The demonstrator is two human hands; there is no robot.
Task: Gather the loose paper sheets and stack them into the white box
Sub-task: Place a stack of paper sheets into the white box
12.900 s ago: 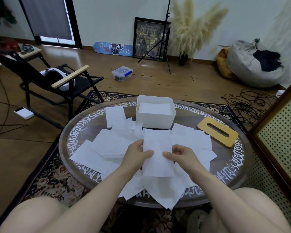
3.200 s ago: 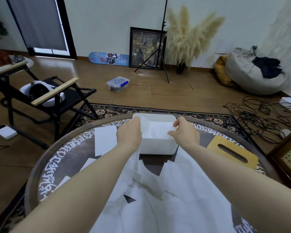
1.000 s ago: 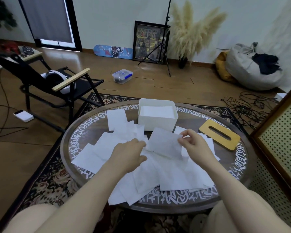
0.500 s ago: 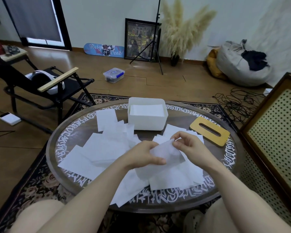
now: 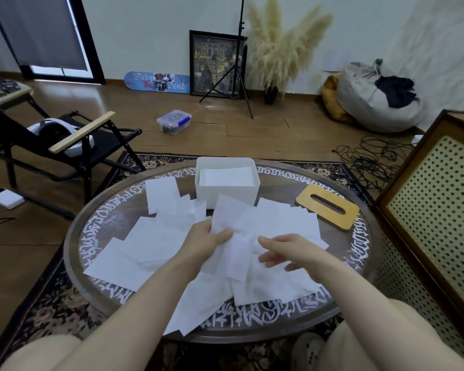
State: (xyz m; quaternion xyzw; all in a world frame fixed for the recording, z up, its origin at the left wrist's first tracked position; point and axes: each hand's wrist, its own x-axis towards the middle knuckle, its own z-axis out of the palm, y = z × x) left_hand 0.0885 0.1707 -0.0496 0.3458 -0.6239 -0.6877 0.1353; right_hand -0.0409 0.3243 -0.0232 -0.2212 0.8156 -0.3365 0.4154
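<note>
Several loose white paper sheets (image 5: 156, 242) lie spread over the round dark table (image 5: 97, 223). The white box (image 5: 227, 192) stands at the table's far middle with a stack of sheets inside. My left hand (image 5: 204, 243) pinches one sheet (image 5: 232, 231) between thumb and fingers and holds it lifted over the pile. Just to its right, my right hand (image 5: 287, 251) hovers with fingers spread and relaxed, near the sheet's lower edge and holding nothing.
A yellow wooden tissue-box lid (image 5: 328, 206) lies on the table's right side. A perforated cabinet (image 5: 434, 199) stands close at the right. A black folding chair (image 5: 65, 145) is on the left, and cables (image 5: 370, 162) lie on the floor.
My right hand has let go of the sheet and opened. My left hand now holds that sheet alone, raised toward the box.
</note>
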